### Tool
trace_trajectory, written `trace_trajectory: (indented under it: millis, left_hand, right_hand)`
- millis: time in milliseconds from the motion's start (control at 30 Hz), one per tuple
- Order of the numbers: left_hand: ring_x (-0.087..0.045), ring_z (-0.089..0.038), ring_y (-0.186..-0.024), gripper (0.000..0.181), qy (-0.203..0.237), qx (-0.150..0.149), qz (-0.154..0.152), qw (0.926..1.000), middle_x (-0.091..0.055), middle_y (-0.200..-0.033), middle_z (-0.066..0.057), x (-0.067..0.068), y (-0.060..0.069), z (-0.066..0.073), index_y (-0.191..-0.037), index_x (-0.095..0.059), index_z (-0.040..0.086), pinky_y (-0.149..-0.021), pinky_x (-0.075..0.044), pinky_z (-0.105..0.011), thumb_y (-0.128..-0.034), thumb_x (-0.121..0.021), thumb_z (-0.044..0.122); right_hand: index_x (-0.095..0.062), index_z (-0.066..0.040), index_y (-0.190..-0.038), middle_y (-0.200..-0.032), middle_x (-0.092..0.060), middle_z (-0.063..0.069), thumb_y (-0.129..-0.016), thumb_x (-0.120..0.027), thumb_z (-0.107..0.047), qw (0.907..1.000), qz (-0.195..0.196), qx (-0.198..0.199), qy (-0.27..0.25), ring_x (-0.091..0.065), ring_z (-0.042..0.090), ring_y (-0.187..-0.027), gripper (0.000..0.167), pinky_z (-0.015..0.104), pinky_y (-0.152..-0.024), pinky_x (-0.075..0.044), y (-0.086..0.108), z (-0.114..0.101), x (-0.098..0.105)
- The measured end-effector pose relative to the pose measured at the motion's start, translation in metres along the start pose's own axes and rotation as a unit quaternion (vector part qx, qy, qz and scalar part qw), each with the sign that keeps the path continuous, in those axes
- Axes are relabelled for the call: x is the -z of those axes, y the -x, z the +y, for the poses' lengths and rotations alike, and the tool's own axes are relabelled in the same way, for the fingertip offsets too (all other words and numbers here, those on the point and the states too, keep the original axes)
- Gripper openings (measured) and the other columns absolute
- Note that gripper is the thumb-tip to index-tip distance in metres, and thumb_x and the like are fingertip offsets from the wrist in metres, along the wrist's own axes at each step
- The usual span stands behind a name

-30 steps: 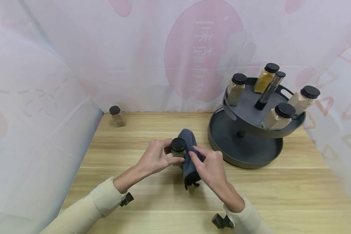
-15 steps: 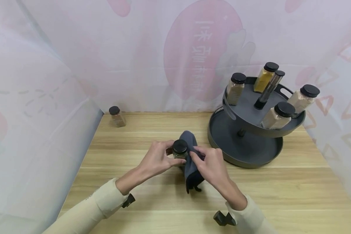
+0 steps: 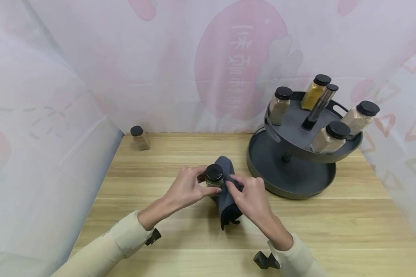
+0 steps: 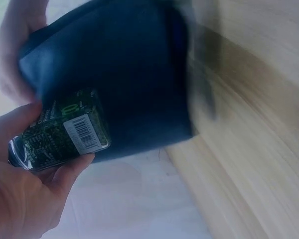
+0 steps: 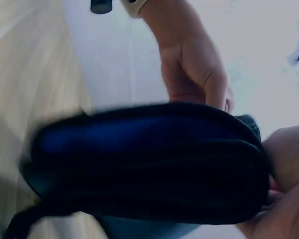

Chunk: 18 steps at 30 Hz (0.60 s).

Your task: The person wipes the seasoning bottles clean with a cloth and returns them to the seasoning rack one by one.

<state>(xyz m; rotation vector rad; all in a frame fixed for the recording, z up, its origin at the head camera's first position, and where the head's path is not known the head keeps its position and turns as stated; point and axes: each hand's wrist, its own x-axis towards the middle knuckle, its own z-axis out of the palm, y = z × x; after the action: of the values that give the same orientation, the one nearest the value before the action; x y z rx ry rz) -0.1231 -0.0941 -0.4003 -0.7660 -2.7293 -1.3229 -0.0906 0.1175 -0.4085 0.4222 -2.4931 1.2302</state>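
My left hand (image 3: 186, 187) grips a square glass jar (image 3: 213, 184) with a black lid between thumb and fingers. In the left wrist view the jar (image 4: 65, 132) shows green contents and a white barcode label. A folded dark grey-blue cloth (image 3: 225, 198) lies against the jar's right side, pinched by my right hand (image 3: 253, 198). The cloth (image 4: 114, 74) fills much of the left wrist view behind the jar. From the right wrist, the cloth's dark folded edge (image 5: 154, 169) hides the jar.
A two-tier dark grey rack (image 3: 291, 173) stands at the right, with several black-lidded jars on its upper tier, one a yellow-filled jar (image 3: 312, 96). Another black-lidded jar (image 3: 141, 141) stands at the table's back left. Printed curtains (image 3: 173, 104) rise behind the wooden table (image 3: 180, 238).
The jar, the cloth and both hands have shifted slightly right and toward the near edge. Both grips look the same.
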Motion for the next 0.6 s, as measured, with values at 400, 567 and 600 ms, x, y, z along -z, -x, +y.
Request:
trace_trajectory:
  millis: [400,567,600]
  left_hand:
    - [-0.057,-0.005,-0.060,0.042,0.017,0.000,0.006,0.9998,-0.081,-0.098,-0.002,0.0020,-0.0015,0.0020,-0.115,-0.078,0.008,-0.060,-0.047,-0.022,-0.0802,-0.095,0.025]
    - [-0.064,-0.004,-0.067,0.042,0.011,0.001,0.006,0.9999,-0.081,-0.099,-0.001,0.0031,-0.0007,0.0005,-0.114,-0.078,0.009,-0.064,-0.052,-0.024,-0.0802,-0.095,0.025]
    - [-0.069,-0.006,-0.074,0.041,0.011,0.002,0.005,0.9999,-0.081,-0.100,-0.001,0.0028,-0.0005,-0.0001,-0.114,-0.078,0.009,-0.067,-0.055,-0.025,-0.0799,-0.096,0.024]
  right_hand:
    - [-0.080,0.005,-0.112,-0.099,-0.080,0.019,-0.093,-0.078,-0.003,0.9995,0.023,0.021,-0.008,-0.064,0.003,-0.053,0.020,0.017,-0.053,-0.051,0.0020,-0.0032,0.0008]
    - [-0.080,0.005,-0.111,-0.096,-0.080,0.018,-0.092,-0.080,-0.003,0.9996,0.018,0.018,-0.011,-0.063,0.005,-0.052,0.020,0.016,-0.051,-0.048,0.0000,-0.0021,0.0009]
    - [-0.080,0.004,-0.110,-0.096,-0.080,0.017,-0.091,-0.080,-0.002,0.9981,0.042,0.039,-0.023,-0.069,0.008,-0.057,0.020,0.017,-0.054,-0.052,-0.0006,-0.0038,0.0022]
